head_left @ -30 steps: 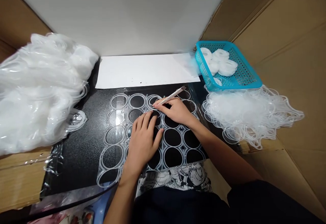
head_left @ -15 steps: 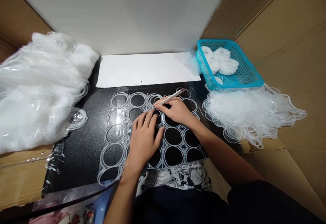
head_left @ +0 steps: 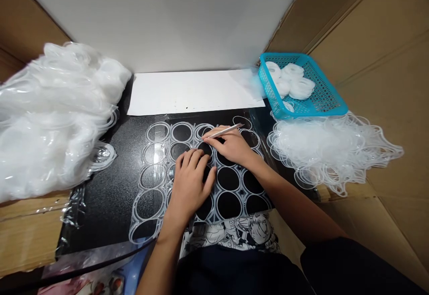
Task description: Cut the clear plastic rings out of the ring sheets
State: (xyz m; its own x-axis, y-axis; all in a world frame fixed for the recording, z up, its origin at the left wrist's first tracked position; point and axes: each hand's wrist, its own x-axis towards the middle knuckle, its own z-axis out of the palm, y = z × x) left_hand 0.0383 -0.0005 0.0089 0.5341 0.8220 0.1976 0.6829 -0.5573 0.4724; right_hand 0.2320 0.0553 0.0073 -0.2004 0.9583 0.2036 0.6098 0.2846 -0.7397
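Note:
A clear plastic sheet [head_left: 152, 176] cut into rows of rings lies on a black mat [head_left: 107, 196]. My left hand [head_left: 189, 183] rests flat on the sheet's middle, fingers stretched forward. My right hand [head_left: 233, 145] is closed round a thin white pen-like tool [head_left: 224, 131]. The tool's tip touches a ring near the sheet's far edge, just beyond my left fingertips.
A big heap of clear plastic sheets [head_left: 50, 116] lies at the left. A pile of loose clear rings [head_left: 330, 149] sits at the right, with a blue basket [head_left: 323, 103] of white ring stacks behind it. White paper [head_left: 191, 91] lies at the back. Cardboard walls [head_left: 378, 62] enclose the space.
The tool in my right hand has tilted lower, its free end dropping toward the sheet. My left hand has stayed pressed on the sheet.

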